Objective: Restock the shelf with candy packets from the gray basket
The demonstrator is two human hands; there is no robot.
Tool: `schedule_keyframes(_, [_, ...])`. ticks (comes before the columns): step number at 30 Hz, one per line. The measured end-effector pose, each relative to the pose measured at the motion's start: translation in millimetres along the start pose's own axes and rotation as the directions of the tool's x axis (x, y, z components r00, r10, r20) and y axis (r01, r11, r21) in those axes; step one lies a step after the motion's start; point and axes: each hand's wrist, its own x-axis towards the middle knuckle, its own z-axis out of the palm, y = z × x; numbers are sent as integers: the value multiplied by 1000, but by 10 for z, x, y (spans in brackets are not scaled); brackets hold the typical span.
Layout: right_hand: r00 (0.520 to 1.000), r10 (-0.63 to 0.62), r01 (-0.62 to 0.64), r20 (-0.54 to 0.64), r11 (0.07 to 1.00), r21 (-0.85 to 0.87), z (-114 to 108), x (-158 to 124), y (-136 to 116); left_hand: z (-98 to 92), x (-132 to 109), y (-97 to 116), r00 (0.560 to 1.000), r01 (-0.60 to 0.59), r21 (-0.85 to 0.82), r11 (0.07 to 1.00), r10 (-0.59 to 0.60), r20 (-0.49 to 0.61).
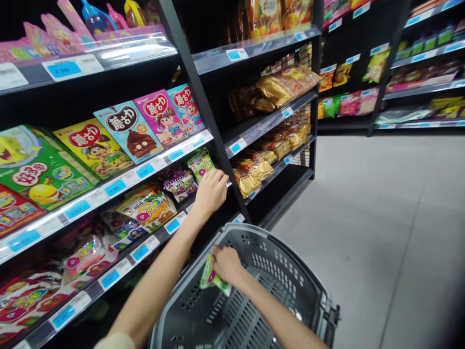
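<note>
My left hand (212, 191) reaches to the lower snack shelf with its fingers curled together. It lies in front of a green candy bag (200, 162), covering its lower right part; whether the fingertips grip anything is hidden. Left of that bag sits a purple candy bag (179, 185), and further left an orange-and-white one (150, 208). Inside the upper part of the grey shopping basket (316, 281), my right hand (227, 264) is closed on the top of another green candy bag (210, 276). That bag hangs tilted above the slotted basket floor.
Boxed snacks (127, 128) line the shelf above the candy bags. A black shelf post (207, 106) stands just beyond my left hand. Gold-wrapped packs (269, 162) fill shelves to its right. Grey floor (363, 232) extends right of the basket.
</note>
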Motion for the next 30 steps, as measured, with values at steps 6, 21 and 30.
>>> schedule_keyframes(6, [826,367,28,-427,731,682,-193,216,274,209,-1052,486,898,396,-439,806,-441,0])
schedule_keyframes(21, [796,363,505,-484,42,862,-275,273,251,152,-1204,73,824,519,-787,334,-443,355])
schedule_keyframes(30, [795,337,530,-504,17,848,-314,207,238,26,-1016,-139,881,468,-786,404,-290,375])
